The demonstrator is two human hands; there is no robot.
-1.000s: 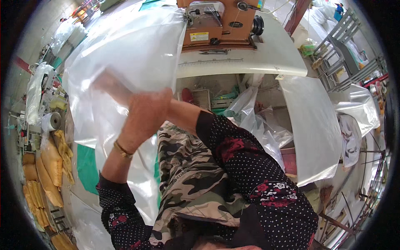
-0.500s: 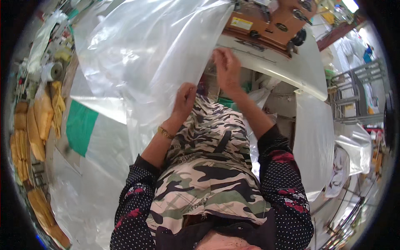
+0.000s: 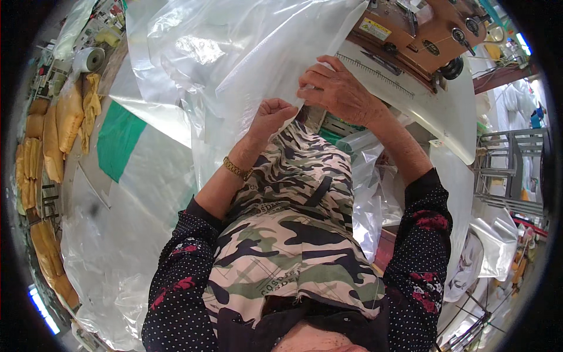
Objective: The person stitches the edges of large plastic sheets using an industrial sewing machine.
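A large clear plastic sheet spreads across the upper left and hangs down to my lap. My left hand, with a gold-coloured band on its wrist, is closed, thumb against fingers, at the sheet's lower right edge. My right hand is just right of it, its back turned up. Its fingers are bent and apart, the tips over the sheet's edge; its thumb is mostly hidden. Beyond the hands, a brown sewing machine stands on a pale table with a ruler scale.
A green piece shows among the plastic at left. Yellow-brown bundles and a white roll lie along the far left. More clear plastic hangs right of my lap. A grey metal rack stands at the right.
My right hand has turned back-up and its fingers have spread from a closed grip. My left hand has moved slightly up and right. The whole view has shifted a little.
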